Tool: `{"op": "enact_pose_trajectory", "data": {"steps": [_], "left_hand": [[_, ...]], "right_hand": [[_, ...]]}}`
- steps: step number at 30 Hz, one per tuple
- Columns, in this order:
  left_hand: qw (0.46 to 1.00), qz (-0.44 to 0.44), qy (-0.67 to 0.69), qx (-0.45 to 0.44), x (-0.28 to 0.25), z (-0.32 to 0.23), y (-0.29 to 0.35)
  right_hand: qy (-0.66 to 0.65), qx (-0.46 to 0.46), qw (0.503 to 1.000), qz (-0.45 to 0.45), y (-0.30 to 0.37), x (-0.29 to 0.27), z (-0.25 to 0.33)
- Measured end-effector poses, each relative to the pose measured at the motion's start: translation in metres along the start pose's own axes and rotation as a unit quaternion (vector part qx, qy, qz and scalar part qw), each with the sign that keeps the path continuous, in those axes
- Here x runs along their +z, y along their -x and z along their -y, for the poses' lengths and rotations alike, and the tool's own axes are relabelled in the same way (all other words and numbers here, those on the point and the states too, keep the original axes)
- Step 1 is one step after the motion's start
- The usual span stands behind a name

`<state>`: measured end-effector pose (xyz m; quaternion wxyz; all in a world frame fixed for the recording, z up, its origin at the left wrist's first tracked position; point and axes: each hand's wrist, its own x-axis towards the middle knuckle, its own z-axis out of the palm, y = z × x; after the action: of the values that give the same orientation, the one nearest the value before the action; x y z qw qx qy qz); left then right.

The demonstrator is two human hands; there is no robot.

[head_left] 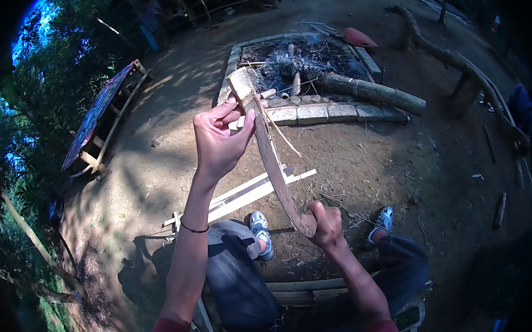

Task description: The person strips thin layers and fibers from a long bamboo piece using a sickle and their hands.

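Held up in front of me is a long, slightly curved brown tool [271, 160], slanting from upper left to lower right. Its far end carries a pale, squarish block [242, 84]; its near end flares out. Whether it is a blade or a handle I cannot tell. My left hand [221, 135] has its thumb and fingers closed round it just below the block. At the flared end, my right hand [327, 223] grips it with curled fingers. Thin pale strips [282, 134] show beside the tool near my left hand. Several split pale slats [255, 190] lie on the ground below.
Ahead is a fire pit [326, 113] edged with blocks, holding ash and charred wood. A thick log [373, 91] rests across its right edge. A low bench with a patterned top [98, 111] stands left; a long curved wooden rail [453, 57] runs along the right.
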<state>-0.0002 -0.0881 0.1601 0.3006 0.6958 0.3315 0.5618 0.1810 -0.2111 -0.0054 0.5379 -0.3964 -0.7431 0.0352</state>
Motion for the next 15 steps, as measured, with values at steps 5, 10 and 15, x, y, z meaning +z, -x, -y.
{"op": "enact_pose_trajectory", "data": {"steps": [5,10,15], "left_hand": [[1.0,-0.014,-0.015,-0.005,0.004,-0.004,0.001],[0.999,0.009,-0.041,0.023,0.0,0.006,0.0],[1.0,-0.006,-0.008,0.015,0.004,0.002,0.002]], "right_hand": [[-0.161,0.127,0.972,-0.112,0.001,0.017,0.019],[-0.456,0.288,0.829,-0.146,0.014,0.05,0.05],[-0.054,0.065,0.995,-0.055,0.003,0.023,0.022]]}}
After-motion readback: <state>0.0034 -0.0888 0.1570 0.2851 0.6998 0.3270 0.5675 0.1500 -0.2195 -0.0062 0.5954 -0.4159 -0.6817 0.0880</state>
